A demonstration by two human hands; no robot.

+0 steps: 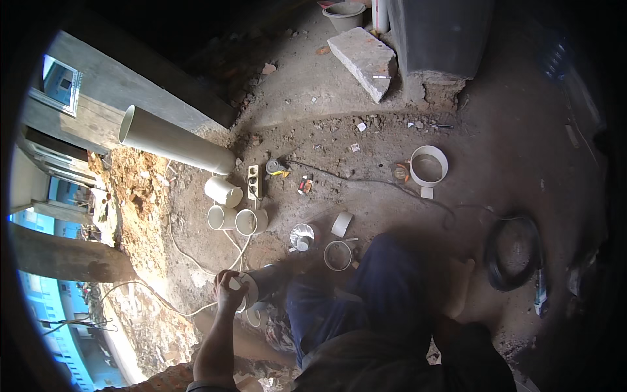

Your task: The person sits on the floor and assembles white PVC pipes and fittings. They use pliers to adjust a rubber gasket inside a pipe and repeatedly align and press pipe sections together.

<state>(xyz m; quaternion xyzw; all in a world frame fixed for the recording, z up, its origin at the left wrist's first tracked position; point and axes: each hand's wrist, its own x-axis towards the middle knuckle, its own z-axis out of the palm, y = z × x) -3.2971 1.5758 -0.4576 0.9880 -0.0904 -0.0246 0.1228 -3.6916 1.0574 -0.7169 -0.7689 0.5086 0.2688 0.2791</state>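
Here the near end of a pipe (262,285) is being gripped by the left hand (230,289), the fingers curled narrowly over its pale rim, while its shaded length is pointed away to the right of them, toward the bent legs (326,310). The right hand (446,330) is half lost in shadow, far to the right of those fingers and beside the legs; whether its own fingers are spread or closed cannot be told. Pale cords (245,253) are strung just ahead of the left fingers, and past them two short pipes (262,221) are stood on end side by side, with a third short piece (223,192) laid just beyond. Farther ahead of the fingers, a socket strip (255,181) is seen, and a long wide pipe (176,140) is stretched out to its left. Over to the right of the gripping fingers, a silvery can (302,238) is set on the dirt, followed by a thin ring (326,258) and a curved offcut (342,223). Well off to the right, a wider white ring (443,163) is planted, and a black hose (491,258) is coiled beyond the right hand. Farthest from the fingers, at the top, a stone slab (362,57) is propped near a bucket (344,19).
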